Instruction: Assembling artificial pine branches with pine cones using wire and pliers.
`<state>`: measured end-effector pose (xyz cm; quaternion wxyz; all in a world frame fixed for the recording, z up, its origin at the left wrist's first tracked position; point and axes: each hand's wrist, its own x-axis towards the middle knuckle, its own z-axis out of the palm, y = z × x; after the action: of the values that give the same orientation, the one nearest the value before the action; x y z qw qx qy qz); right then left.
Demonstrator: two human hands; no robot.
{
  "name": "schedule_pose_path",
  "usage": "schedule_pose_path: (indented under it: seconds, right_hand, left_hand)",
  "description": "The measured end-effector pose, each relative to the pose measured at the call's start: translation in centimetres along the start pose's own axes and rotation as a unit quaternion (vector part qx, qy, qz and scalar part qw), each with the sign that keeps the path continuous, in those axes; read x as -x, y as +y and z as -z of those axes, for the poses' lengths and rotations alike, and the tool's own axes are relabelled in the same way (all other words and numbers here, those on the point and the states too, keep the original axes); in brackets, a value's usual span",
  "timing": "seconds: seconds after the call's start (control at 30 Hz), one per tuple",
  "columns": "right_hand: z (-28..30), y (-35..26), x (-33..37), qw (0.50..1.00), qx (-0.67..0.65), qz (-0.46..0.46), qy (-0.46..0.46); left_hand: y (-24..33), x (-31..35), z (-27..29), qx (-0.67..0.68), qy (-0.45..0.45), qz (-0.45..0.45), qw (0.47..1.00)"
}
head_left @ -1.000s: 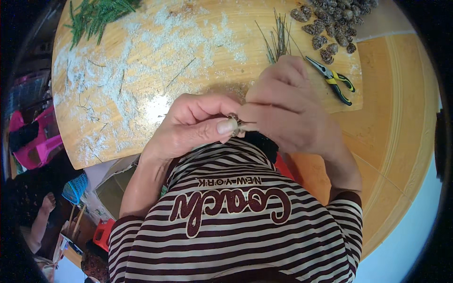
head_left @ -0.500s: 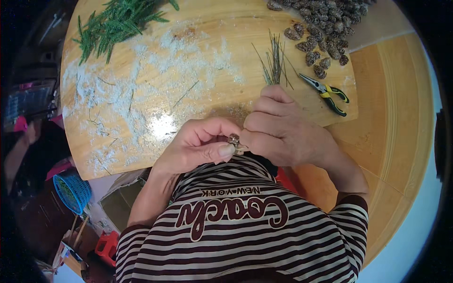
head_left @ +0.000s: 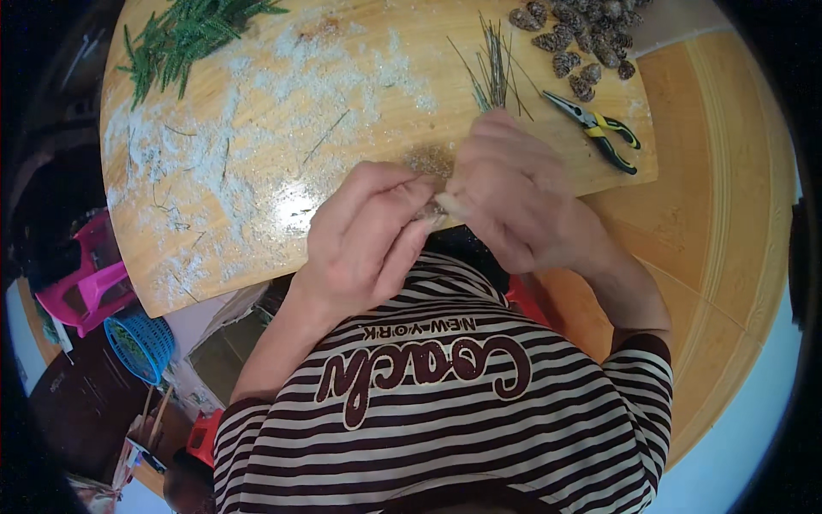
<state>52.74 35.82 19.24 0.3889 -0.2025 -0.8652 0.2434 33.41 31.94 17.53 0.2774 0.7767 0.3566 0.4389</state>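
Observation:
My left hand (head_left: 364, 227) is closed, its thumb and fingertips pinching a small brown pine cone (head_left: 430, 210) that the fingers mostly cover. Against it, at the near edge of the table, comes my right hand (head_left: 518, 193). This hand is blurred by motion, with its fingers curled in and its thumb tip close to the cone. Whatever its fingers grip is hidden. Just beyond its knuckles lies a bundle of thin dark green wires (head_left: 497, 73). Long-nose pliers (head_left: 595, 128) with yellow and black handles rest to the right of the wires.
A heap of pine cones (head_left: 604, 34) lies at the far right of the wooden table (head_left: 355, 141), green artificial fir sprigs (head_left: 184, 43) at the far left. White flakes (head_left: 227, 184) and stray wire pieces are scattered between. Beside the table are a pink stool (head_left: 90, 287) and a blue basket (head_left: 141, 347).
Both hands have risen away from my body toward the table. The left hand has rolled over, covering more of the cone. My view has shifted, and the pink stool now shows at the left.

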Motion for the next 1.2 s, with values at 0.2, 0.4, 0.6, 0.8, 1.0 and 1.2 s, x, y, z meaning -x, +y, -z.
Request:
schedule_pose_path:
  seconds: [0.2, 0.4, 0.6, 0.8, 1.0, 1.2]
  right_hand:
    - [-0.1, 0.5, 0.8, 1.000, 0.001, -0.027, -0.002]
    - [0.4, -0.4, 0.5, 0.997, 0.041, 0.011, -0.061]
    - [0.5, -1.2, 0.3, 0.995, 0.043, -0.028, -0.082]
    - [-0.5, -1.5, 0.3, 0.993, 0.103, -0.064, -0.006]
    - [1.6, -2.6, -0.5, 0.984, 0.064, -0.155, -0.062]
    - [1.5, -3.3, 1.5, 0.963, -0.066, -0.260, 0.011]
  left_hand:
    - [-0.5, -0.3, -0.7, -0.019, 0.010, -0.017, 1.000]
    - [-0.3, -1.0, 1.4, 0.275, -0.122, 0.183, 0.936]
    - [-0.3, -0.6, 1.6, 0.314, -0.195, 0.244, 0.896]
    - [-0.3, -0.3, -0.2, 0.027, -0.054, 0.049, 0.997]
    - [0.3, 0.9, -0.5, 0.088, 0.030, 0.109, 0.990]
    - [1.0, 1.0, -0.6, 0.340, 0.085, 0.240, 0.905]
